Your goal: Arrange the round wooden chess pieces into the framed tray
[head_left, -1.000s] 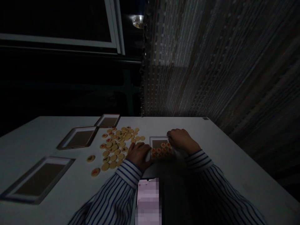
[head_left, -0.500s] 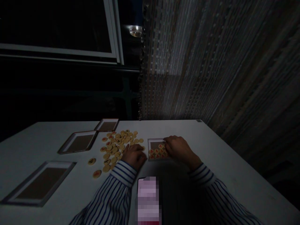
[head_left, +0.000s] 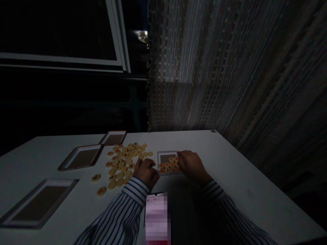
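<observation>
My right hand [head_left: 193,166] curls over the right side of a shallow tray [head_left: 167,151], its fingers bent together over the pieces there. Its fingertips are partly hidden, so whether they grip a piece cannot be made out. Inside the tray, round xiangqi pieces [head_left: 167,165] with red characters fill the front rows, and the back left part is bare brown. My left hand [head_left: 145,173] rests at the right edge of a heap of loose xiangqi pieces [head_left: 120,163], its fingers bent but apart, with no piece visible in it.
Three more shallow trays stand left of the heap: a front one [head_left: 17,224], a middle one [head_left: 76,149] and a back one [head_left: 112,131]. Two stray pieces lie beside the heap. A phone [head_left: 156,217] sits at the white table's near side. A strand curtain [head_left: 189,85] hangs behind.
The whole view has shifted slightly, so the table things appear further left. My right hand has moved a little right relative to the tray, showing more of its pieces. My left hand is nearly still.
</observation>
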`<state>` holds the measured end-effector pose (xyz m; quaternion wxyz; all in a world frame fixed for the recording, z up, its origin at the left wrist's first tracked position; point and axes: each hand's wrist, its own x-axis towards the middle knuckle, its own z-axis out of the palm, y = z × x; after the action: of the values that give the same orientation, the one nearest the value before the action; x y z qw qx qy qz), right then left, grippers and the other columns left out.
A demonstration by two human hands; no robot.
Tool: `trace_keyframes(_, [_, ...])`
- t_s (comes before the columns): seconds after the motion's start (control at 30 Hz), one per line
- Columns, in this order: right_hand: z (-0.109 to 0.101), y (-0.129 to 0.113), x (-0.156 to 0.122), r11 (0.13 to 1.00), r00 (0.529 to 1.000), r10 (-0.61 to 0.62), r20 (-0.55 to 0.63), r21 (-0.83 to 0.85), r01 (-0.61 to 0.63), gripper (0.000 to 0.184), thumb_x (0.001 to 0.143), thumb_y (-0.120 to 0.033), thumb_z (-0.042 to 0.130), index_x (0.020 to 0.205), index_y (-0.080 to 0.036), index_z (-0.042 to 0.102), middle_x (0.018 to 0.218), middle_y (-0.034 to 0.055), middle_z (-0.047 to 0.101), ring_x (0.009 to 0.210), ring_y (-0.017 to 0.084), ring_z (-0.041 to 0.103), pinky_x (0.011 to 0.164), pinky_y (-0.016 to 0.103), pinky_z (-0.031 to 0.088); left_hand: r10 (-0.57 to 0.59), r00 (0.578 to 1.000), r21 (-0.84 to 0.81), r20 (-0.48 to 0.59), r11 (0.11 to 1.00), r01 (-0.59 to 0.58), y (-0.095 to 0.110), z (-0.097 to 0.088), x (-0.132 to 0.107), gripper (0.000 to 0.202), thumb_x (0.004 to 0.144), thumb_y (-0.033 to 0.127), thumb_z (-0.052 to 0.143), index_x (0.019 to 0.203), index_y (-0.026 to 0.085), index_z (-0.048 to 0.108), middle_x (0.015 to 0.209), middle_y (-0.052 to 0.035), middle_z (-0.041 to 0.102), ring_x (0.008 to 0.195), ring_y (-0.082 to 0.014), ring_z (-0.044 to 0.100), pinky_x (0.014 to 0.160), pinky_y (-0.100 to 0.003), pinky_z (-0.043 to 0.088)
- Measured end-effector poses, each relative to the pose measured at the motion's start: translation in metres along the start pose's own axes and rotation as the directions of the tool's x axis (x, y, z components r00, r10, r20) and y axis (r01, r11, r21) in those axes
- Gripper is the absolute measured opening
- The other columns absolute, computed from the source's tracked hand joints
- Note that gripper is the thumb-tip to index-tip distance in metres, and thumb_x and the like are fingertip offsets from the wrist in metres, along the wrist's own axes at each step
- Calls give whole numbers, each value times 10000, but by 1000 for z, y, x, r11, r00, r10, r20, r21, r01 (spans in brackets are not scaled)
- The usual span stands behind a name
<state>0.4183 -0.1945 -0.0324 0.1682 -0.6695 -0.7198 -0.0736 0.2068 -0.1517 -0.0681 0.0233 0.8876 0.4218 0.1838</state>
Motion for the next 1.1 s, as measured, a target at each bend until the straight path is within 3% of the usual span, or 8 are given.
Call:
trace_keyframes(0.27, [1,1,-1,1000,1000,6,-4,3,-6,311,836,-230,380,1083,-165,557,1030,72,613,950,175,518,817,285,329,41,998,-3,-46,999,-41,-4,5,-2,100,666,243,585,657,259,683,1002,-40,630,1050,-253,488,980,-551,173])
trace_keyframes(0.57, [2,2,-1,1000,1000,-3,-9,-11,3,302,837,-227,379,1070,-171,562,1000,69,624,923,176,525,793,286,327,7,1000,4,-30,1000,-7,-3,-3,-4,105,686,240,578,695,254,682,996,-37,623,1035,-250,497,968,-560,190])
trace_keyframes(0.8, [5,4,-1,1000,1000,-8,-17,-13,8,303,837,-234,378,1070,-168,560,994,74,624,915,177,525,798,289,326,-56,997,-10,-45,998,56,-9,-6,-4,150,738,230,516,749,260,663,1032,-30,623,1069,-247,482,975,-571,181])
trace_keyframes(1.1, [10,7,-2,1000,1000,-16,-8,-9,16,311,827,-232,383,1069,-161,564,1001,79,622,923,179,523,804,289,330,-153,988,17,-36,988,154,-14,-9,-1,169,708,234,526,817,252,654,1034,-44,624,1035,-246,511,971,-558,208])
